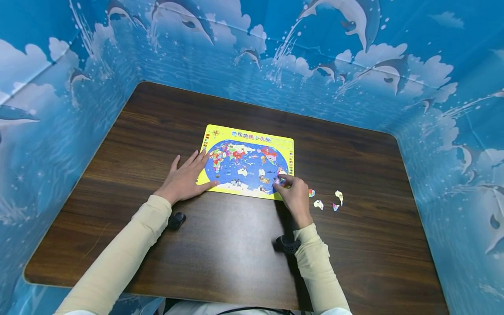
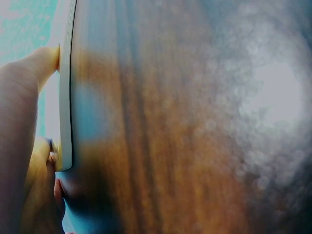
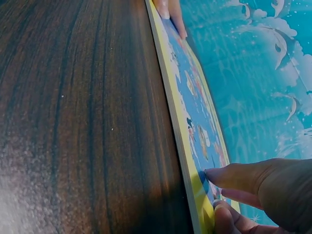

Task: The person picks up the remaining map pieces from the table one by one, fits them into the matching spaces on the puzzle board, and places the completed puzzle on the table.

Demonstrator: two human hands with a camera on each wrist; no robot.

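A yellow-bordered world map puzzle board (image 1: 244,188) lies flat on the table. My left hand (image 1: 187,177) rests with spread fingers on the board's left edge, thumb along its near left corner. At the board's lower right, my right hand (image 1: 294,196) pinches a small puzzle piece (image 1: 279,179) between thumb and fingers, close over the map; the fingers mostly hide it. In the right wrist view the right thumb and fingertips (image 3: 212,173) are right at the map's surface. Among the map's printed shapes, a white Australia-shaped patch (image 1: 243,172) shows near the middle.
Right of the board lie several loose pieces, among them a white piece (image 1: 318,204), a curved piece (image 1: 339,197) and a small pink-and-blue piece (image 1: 335,207). The dark wooden table (image 1: 220,258) is bordered by blue dolphin-print curtains (image 1: 299,96).
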